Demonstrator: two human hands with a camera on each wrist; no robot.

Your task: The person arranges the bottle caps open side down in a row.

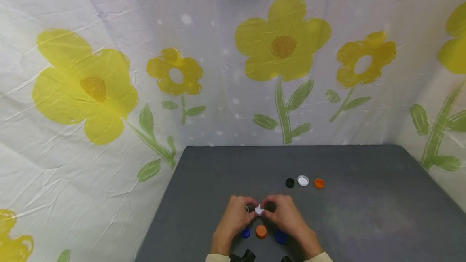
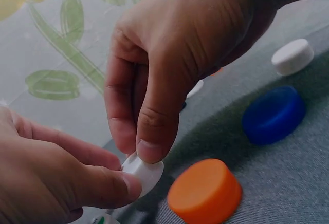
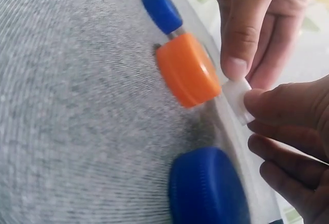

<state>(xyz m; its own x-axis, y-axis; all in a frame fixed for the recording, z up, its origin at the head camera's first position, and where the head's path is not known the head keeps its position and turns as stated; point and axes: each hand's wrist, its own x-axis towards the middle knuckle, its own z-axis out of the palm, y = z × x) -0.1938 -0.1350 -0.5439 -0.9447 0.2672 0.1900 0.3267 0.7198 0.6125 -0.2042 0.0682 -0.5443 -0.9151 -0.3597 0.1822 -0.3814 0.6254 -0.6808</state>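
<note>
A small white bottle cap [image 1: 259, 210] is pinched between both hands above the grey table. My left hand [image 1: 236, 215] grips one side with thumb and fingers, and my right hand [image 1: 283, 215] grips the other. In the left wrist view, both thumbs press on the white cap [image 2: 144, 173]. The right wrist view shows its edge [image 3: 237, 100] between the fingertips. Just nearer than the hands lie a small blue cap [image 1: 245, 233], an orange cap [image 1: 261, 231] and a larger blue cap [image 1: 281, 237], partly hidden by my right arm.
Farther back on the table stand a black cap [image 1: 290, 183], a white cap [image 1: 303, 180] and an orange cap [image 1: 319, 183] in a row. Another white cap [image 2: 293, 57] lies beyond the blue one in the left wrist view. A flower-printed curtain [image 1: 218, 104] rises behind the table.
</note>
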